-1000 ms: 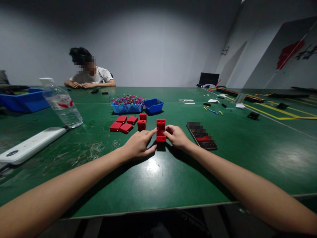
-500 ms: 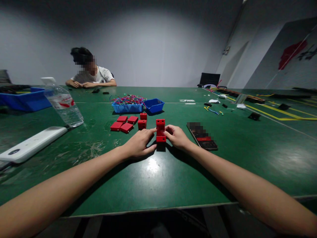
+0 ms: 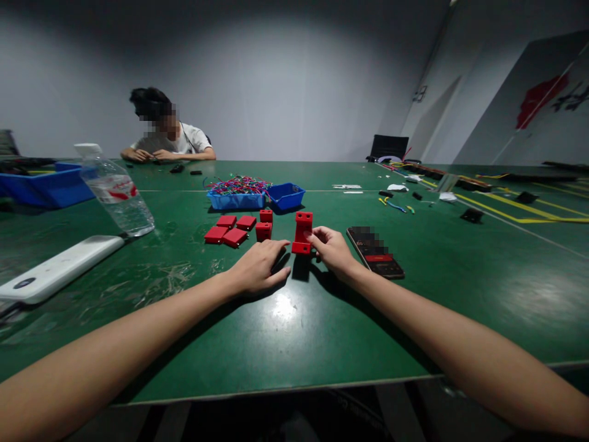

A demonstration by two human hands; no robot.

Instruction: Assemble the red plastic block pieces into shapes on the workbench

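My right hand (image 3: 332, 248) grips a tall red block assembly (image 3: 302, 232), lifted slightly off the green table (image 3: 294, 331) and tilted to the right. My left hand (image 3: 260, 267) rests on the table just left of it, fingers loosely curled, holding nothing that I can see. Behind it lie flat red plates (image 3: 229, 231) and two red cubes (image 3: 264, 224).
Two blue trays stand farther back, one with coloured wires (image 3: 237, 191), one small (image 3: 286, 196). A phone (image 3: 375, 250) lies right of my right hand. At left are a water bottle (image 3: 115, 191), a white device (image 3: 57, 268) and a blue bin (image 3: 46, 184). A person sits across the table.
My right hand has lifted the red block assembly up and tipped it to the right. My left hand has let go of it and stays on the table.
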